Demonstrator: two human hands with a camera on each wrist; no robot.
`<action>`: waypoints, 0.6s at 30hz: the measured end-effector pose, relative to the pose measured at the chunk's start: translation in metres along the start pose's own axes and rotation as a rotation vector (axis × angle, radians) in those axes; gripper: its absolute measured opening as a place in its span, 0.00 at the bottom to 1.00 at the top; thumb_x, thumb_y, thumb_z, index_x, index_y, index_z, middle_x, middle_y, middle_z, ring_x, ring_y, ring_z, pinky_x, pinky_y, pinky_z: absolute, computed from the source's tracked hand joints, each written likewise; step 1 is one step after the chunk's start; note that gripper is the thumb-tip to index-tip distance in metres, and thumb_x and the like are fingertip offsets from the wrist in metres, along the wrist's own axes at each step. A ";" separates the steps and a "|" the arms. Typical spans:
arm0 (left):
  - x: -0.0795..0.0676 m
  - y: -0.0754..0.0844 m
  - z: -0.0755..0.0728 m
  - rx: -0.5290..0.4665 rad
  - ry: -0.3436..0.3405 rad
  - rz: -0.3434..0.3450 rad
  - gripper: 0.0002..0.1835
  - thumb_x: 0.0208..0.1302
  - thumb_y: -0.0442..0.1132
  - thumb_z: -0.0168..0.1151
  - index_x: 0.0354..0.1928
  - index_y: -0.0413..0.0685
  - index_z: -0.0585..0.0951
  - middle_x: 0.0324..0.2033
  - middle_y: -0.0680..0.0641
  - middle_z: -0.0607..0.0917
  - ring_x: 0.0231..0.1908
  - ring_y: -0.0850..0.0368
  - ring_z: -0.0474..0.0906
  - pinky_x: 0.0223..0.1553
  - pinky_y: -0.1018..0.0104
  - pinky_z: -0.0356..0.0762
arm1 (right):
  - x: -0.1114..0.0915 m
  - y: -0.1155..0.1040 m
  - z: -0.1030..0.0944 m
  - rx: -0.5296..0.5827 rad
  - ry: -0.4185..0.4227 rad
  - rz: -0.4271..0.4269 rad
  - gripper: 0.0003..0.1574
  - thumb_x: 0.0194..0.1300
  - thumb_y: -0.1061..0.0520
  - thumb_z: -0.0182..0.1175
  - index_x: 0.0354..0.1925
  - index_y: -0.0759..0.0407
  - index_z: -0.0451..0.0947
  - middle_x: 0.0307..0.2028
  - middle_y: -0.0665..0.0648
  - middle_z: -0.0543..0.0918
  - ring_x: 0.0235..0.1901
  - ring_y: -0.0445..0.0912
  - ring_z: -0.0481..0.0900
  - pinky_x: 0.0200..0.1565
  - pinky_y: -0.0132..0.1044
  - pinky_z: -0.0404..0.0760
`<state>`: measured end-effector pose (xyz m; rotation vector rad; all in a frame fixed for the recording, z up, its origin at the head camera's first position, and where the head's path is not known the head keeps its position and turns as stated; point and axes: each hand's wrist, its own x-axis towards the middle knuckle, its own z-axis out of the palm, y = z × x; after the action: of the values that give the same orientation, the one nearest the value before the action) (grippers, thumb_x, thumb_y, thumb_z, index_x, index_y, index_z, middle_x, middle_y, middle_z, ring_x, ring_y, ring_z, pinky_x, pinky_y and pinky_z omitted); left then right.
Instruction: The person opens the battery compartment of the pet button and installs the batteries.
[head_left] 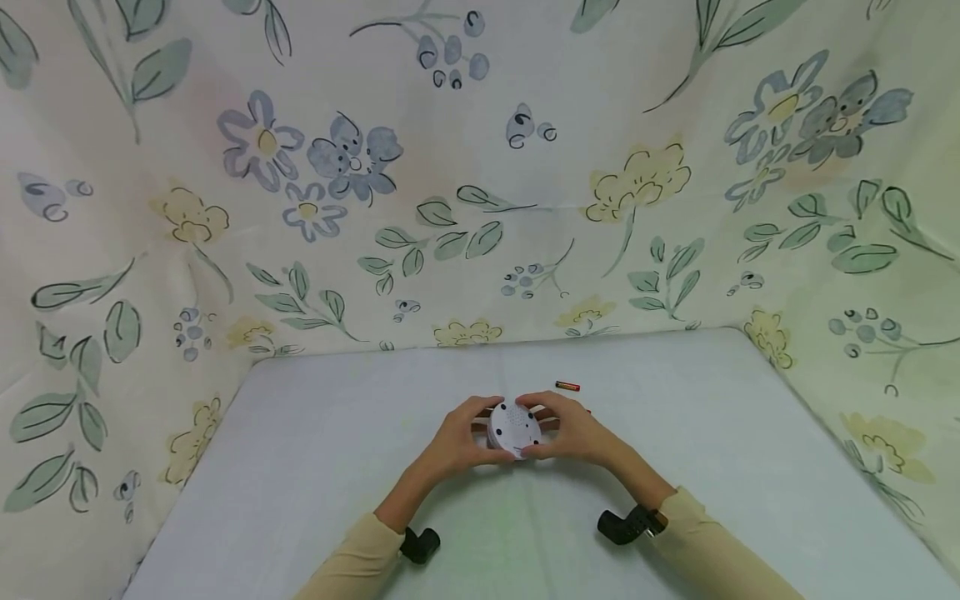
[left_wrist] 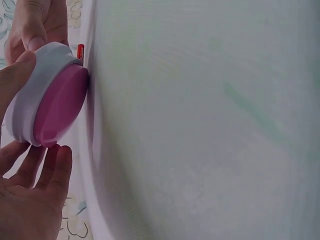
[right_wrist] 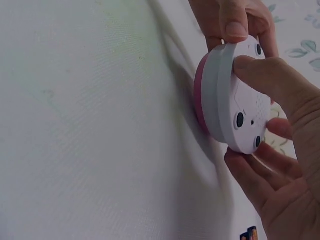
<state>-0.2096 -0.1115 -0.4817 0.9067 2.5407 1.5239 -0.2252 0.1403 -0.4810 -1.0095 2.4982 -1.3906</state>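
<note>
A round white device [head_left: 515, 430] with a pink dome on one side is held between both hands over the table. Its white face, with several black round feet and a patch of small holes, is turned up toward the head camera. The left hand [head_left: 457, 437] grips its left edge, thumb at the near rim and fingers around the far side. On the opposite edge, the right hand [head_left: 576, 430] grips it the same way. In the left wrist view the pink dome [left_wrist: 62, 105] points down toward the cloth. The right thumb [right_wrist: 270, 80] presses on the white face.
A small orange-and-black battery [head_left: 567, 386] lies on the white-covered table [head_left: 337, 442] beyond the right hand. A red tip [head_left: 588, 412] shows from behind that hand. Floral cloth [head_left: 465, 167] hangs behind the table and along its sides.
</note>
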 end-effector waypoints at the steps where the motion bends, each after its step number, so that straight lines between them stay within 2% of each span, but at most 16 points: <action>1: 0.000 0.000 0.000 0.005 0.001 0.003 0.45 0.50 0.41 0.84 0.69 0.38 0.71 0.59 0.46 0.76 0.58 0.52 0.75 0.55 0.61 0.79 | 0.000 -0.001 0.000 0.003 -0.006 0.004 0.47 0.55 0.53 0.80 0.68 0.60 0.71 0.62 0.58 0.76 0.54 0.54 0.80 0.53 0.47 0.82; 8: 0.002 0.004 0.002 0.015 0.005 0.020 0.45 0.50 0.42 0.84 0.69 0.43 0.73 0.57 0.49 0.77 0.56 0.55 0.75 0.54 0.66 0.78 | 0.002 -0.002 -0.002 0.056 -0.051 -0.001 0.48 0.56 0.57 0.79 0.71 0.59 0.68 0.65 0.57 0.73 0.55 0.54 0.80 0.53 0.45 0.82; 13: 0.003 0.006 0.002 0.015 0.014 0.028 0.45 0.48 0.42 0.85 0.68 0.41 0.74 0.57 0.48 0.77 0.56 0.54 0.76 0.53 0.65 0.79 | 0.003 0.000 -0.001 0.093 -0.075 -0.007 0.49 0.56 0.64 0.77 0.72 0.60 0.66 0.65 0.58 0.72 0.56 0.55 0.79 0.54 0.43 0.81; 18: 0.005 0.008 0.002 0.015 0.024 0.029 0.44 0.46 0.42 0.86 0.67 0.42 0.76 0.56 0.48 0.79 0.56 0.52 0.77 0.53 0.63 0.80 | 0.003 -0.001 -0.001 0.106 -0.084 0.003 0.49 0.56 0.65 0.76 0.72 0.61 0.65 0.66 0.58 0.71 0.58 0.56 0.78 0.54 0.42 0.81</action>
<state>-0.2093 -0.1051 -0.4751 0.9370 2.5697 1.5349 -0.2277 0.1384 -0.4792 -1.0204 2.3399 -1.4318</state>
